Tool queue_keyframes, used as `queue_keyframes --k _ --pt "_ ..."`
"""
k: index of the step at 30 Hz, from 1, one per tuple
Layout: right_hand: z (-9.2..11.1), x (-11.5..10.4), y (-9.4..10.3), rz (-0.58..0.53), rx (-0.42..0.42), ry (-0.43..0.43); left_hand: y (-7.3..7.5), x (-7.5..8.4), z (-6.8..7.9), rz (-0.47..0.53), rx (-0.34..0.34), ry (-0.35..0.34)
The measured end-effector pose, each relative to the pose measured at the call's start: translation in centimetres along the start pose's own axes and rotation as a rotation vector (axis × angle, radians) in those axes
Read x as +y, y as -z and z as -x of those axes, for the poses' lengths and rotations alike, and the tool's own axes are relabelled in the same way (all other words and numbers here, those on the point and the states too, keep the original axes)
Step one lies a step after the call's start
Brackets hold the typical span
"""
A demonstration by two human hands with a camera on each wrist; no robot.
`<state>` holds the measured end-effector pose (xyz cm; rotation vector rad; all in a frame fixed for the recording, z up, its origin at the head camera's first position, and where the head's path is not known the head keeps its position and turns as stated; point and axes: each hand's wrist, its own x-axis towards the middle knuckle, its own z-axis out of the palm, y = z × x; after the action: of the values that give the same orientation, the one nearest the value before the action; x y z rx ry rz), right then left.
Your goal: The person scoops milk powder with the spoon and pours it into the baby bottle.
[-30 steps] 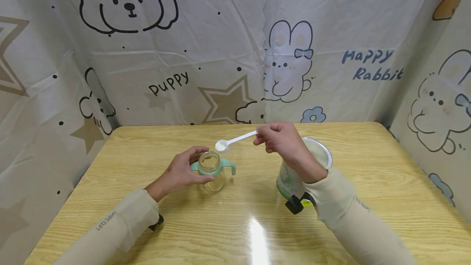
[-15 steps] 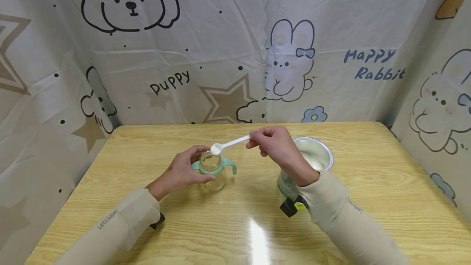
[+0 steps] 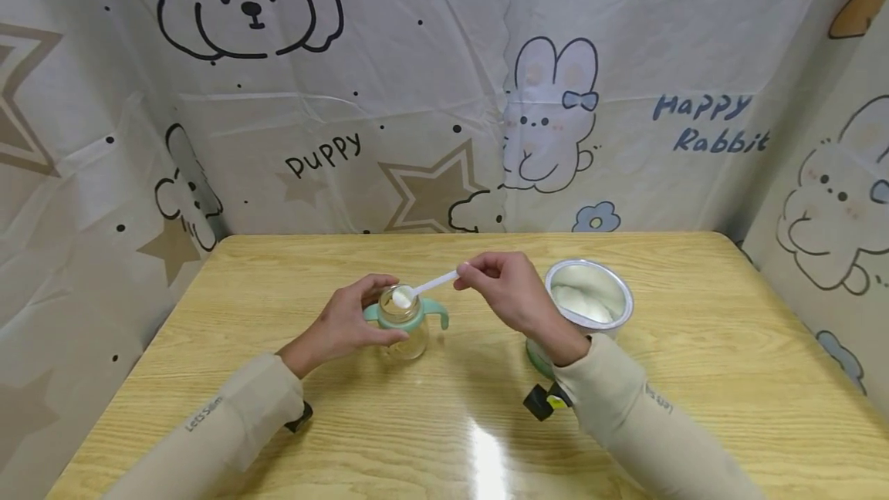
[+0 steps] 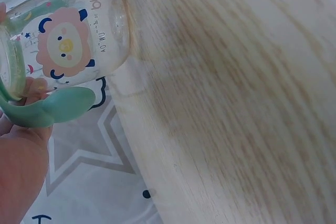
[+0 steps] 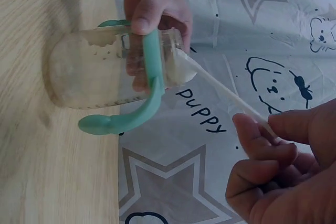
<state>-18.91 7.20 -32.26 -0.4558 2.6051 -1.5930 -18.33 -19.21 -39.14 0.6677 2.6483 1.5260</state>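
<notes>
A clear baby bottle (image 3: 410,344) with mint-green handles stands upright and uncapped on the table. My left hand (image 3: 347,319) grips it round the neck, thumb in front and fingers behind. In the left wrist view, the bottle (image 4: 65,40) shows a printed pink animal. My right hand (image 3: 507,292) pinches the end of a long white scoop (image 3: 436,282). The scoop's bowl, with white powder in it, is at the bottle's mouth; in the right wrist view the bowl (image 5: 179,69) sits within the rim. A tin (image 3: 590,292) of white powder stands open beside my right wrist, partly hidden by it.
The wooden table (image 3: 444,438) ends at a back edge against a printed cloth (image 3: 430,99), which also hangs at both sides. Dark wrist cameras (image 3: 538,402) are strapped under the sleeves.
My right hand has moved left and slightly down, bringing the scoop's bowl from beside the bottle over to its mouth. More of the powder tin shows now. My left hand stays on the bottle.
</notes>
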Motion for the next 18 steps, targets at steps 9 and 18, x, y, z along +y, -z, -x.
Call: queue_keyframes --k 9,18 --pt "0.40 0.46 -0.28 -0.018 -0.063 0.129 0.03 0.07 0.04 -0.007 -0.009 -0.003" --pt "0.61 0.62 -0.35 0.004 -0.058 0.208 -0.03 0.10 0.00 -0.015 -0.003 0.005"
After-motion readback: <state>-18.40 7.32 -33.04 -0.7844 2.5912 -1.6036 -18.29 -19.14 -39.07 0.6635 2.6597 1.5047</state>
